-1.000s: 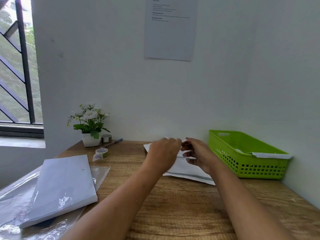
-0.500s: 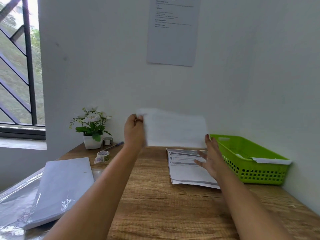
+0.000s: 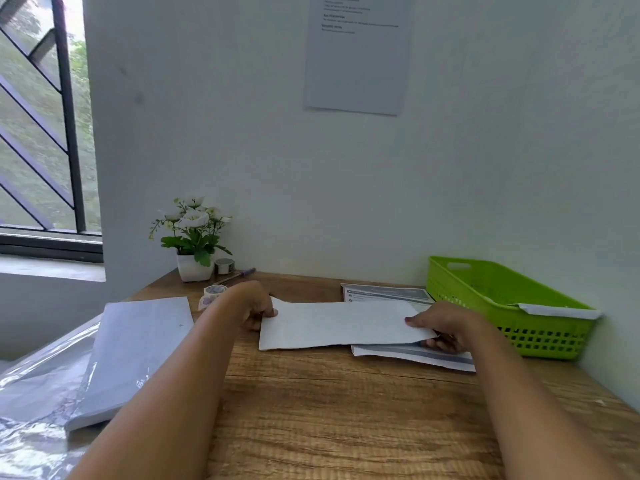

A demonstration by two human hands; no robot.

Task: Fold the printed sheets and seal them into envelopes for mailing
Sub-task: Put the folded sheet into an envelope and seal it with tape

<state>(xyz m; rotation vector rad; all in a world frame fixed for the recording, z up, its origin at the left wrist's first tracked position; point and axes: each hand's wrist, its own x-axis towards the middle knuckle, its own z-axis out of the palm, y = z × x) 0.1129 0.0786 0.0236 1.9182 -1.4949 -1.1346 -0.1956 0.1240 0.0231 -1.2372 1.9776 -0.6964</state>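
A white sheet (image 3: 341, 323), blank side up, is held low over the wooden desk (image 3: 329, 410) between both hands. My left hand (image 3: 251, 304) pinches its left edge. At the right edge my right hand (image 3: 446, 325) grips it, thumb on top and fingers beneath. Partly under the sheet lies a stack of printed sheets (image 3: 384, 293), its near edge showing by my right wrist. A stack of white envelopes (image 3: 135, 355) rests on clear plastic wrap at the left.
A green plastic basket (image 3: 512, 306) with a white envelope inside stands at the right against the wall. At the back left are a small flower pot (image 3: 194, 266), two tape rolls (image 3: 213, 294) and a pen (image 3: 239, 275). A paper notice hangs on the wall.
The sheet was lifted off the printed stack by my left hand, held upright, and now has come down flat toward me. My right hand left the stack and took the sheet's right edge.
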